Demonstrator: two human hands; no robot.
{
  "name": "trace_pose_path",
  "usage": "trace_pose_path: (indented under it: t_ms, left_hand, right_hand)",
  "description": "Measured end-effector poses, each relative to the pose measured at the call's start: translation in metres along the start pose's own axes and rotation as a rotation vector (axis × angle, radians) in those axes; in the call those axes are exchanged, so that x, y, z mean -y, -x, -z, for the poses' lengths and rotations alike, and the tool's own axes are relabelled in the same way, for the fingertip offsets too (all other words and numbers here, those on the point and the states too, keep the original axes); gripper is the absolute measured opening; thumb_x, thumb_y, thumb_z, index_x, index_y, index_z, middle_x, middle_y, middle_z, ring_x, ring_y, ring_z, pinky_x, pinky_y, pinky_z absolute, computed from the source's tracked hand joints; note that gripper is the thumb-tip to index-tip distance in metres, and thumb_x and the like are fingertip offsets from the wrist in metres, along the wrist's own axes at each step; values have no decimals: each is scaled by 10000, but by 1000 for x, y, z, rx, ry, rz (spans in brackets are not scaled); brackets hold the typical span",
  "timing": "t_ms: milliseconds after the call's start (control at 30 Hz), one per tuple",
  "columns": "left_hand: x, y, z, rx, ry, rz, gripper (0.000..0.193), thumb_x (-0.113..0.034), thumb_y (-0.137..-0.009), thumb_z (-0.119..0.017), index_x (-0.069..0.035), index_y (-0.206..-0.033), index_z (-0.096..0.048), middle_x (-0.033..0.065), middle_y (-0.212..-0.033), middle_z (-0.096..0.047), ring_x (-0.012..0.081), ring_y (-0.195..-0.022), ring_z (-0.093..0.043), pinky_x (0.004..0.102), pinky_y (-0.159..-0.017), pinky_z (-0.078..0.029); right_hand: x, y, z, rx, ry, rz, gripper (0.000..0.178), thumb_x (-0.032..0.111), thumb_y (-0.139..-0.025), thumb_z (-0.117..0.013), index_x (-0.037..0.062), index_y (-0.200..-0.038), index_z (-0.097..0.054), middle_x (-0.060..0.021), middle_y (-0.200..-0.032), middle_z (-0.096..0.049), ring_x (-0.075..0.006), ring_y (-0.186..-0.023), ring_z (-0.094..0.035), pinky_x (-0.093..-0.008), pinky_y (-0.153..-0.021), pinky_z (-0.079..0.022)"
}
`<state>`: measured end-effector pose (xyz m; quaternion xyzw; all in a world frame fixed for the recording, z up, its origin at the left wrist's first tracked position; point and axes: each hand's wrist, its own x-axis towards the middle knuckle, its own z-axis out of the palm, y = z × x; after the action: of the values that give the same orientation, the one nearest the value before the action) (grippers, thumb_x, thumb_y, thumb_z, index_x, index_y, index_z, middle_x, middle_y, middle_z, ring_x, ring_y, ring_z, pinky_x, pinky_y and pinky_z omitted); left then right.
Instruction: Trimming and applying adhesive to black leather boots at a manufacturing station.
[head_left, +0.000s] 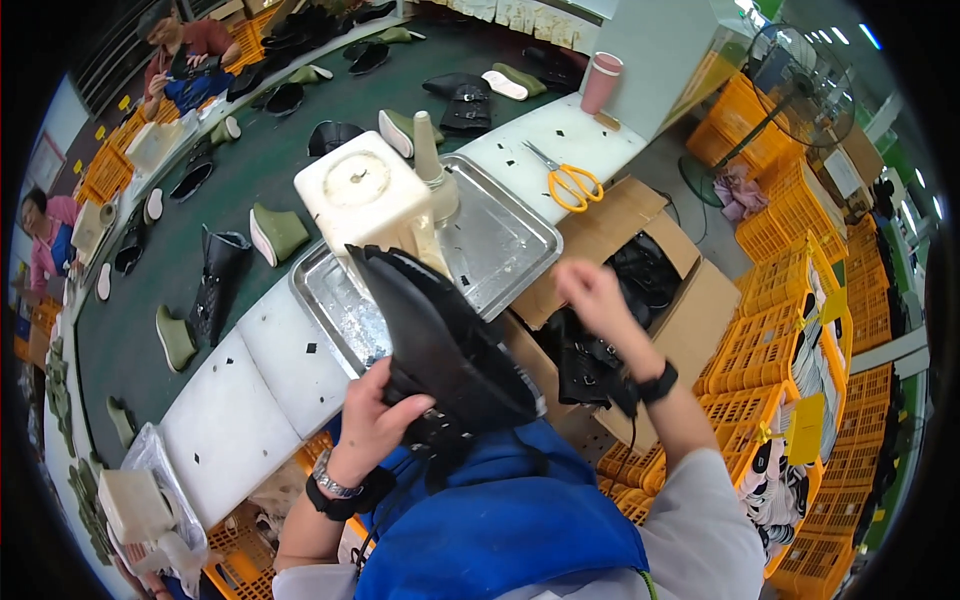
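My left hand point(374, 425) is closed around a black boot upper point(440, 345), with its thumb near the buckled straps point(440, 430). The upper is tilted above my blue apron point(500, 520), its wide opening toward the tray. Off to the right, apart from the boot, my right hand point(592, 292) is raised over a cardboard box point(690, 345). Its fingers are curled in and a little blurred; anything they pinch is too small to make out. Beyond the boot, a white plastic container point(350, 195) and a cone-shaped spool point(428, 150) stand on a metal tray point(530, 225).
Orange-handled scissors point(572, 188) and a pink cup point(601, 85) rest on the white worktop point(250, 370). Black boots point(218, 275) and green shoe parts point(278, 232) lie on the dark green table. Orange crates point(750, 350) and a fan point(795, 90) stand right. Two people work far left.
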<state>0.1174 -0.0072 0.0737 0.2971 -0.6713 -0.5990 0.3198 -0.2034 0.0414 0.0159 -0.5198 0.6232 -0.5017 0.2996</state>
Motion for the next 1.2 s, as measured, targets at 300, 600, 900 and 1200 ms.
trace_pose_path:
  t_ms: [300,600,900,1200]
  left_hand:
    - [-6,10,71,-189,735,-295,408,-346,-900,-397,44,-1002,-451,-27,-501,-364,82,-439,-318,254,-601,-316]
    - [-39,43,72,-349,1048,-59,438,-396,-889,-359,22,-976,-456,-22,-474,-329,84,-419,-307,234,-568,-292]
    - [-15,40,59,236,891,653,714,-658,-755,-354,30,-780,-542,-17,-391,-304,78,-331,-235,241,-474,-253]
    - [23,26,19,611,973,902,800,-696,-736,-326,70,-828,-539,11,-397,-340,99,-338,-289,260,-493,-298]
  right_hand:
    - [-102,-186,76,-93,1016,-159,418,135,-764,-512,89,-1179,-497,-200,-1010,-589,-335,-954,-558,-419,-814,-445]
    - [-158,-204,99,-110,962,-281,492,131,-665,-595,56,-1124,-435,-185,-906,-604,-341,-859,-593,-391,-759,-457]
    - [-58,-30,102,-171,-224,91,629,91,-742,-613,63,-1291,-308,-16,-694,-467,-83,-553,-453,-210,-528,-387]
    - [77,42,2,704,-107,47,558,152,-789,-639,40,-1276,-391,-25,-850,-499,-131,-761,-485,-248,-711,-408]
